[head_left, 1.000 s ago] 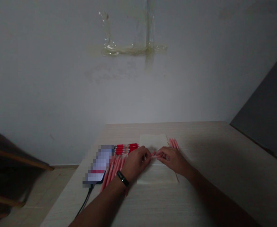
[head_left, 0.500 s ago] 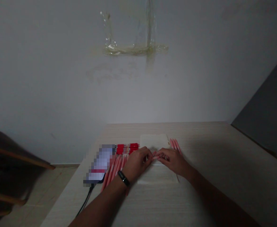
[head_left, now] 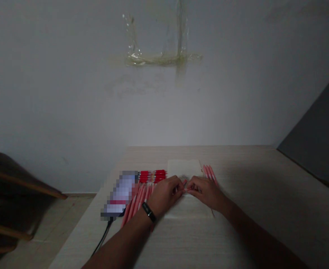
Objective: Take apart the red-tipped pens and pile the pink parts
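Observation:
My left hand (head_left: 168, 193) and my right hand (head_left: 207, 191) meet over a pale sheet (head_left: 185, 210), fingers pinched together. Between the fingertips shows a slim pink pen (head_left: 185, 182), largely covered, so I cannot tell whether it is whole or in parts. Partly behind my left hand and wrist lie several pink pens (head_left: 138, 201), side by side and slanted. Farther back is a row of red pens (head_left: 152, 175). Just past my right hand, a few more pink pens (head_left: 210, 173) rest by the sheet's right edge. A dark band (head_left: 148, 212) circles my left wrist.
A phone (head_left: 121, 194), its screen blurred out, lies left of the pens with a black cable (head_left: 104, 236) running toward me. The wooden table (head_left: 237, 158) meets a wall (head_left: 69, 93) at its back. Dark furniture (head_left: 13, 205) stands at the lower left.
The fingertips have shifted slightly, and the pink pen between them shows at a different angle. The whole view has moved a little; the pens on the table lie as before.

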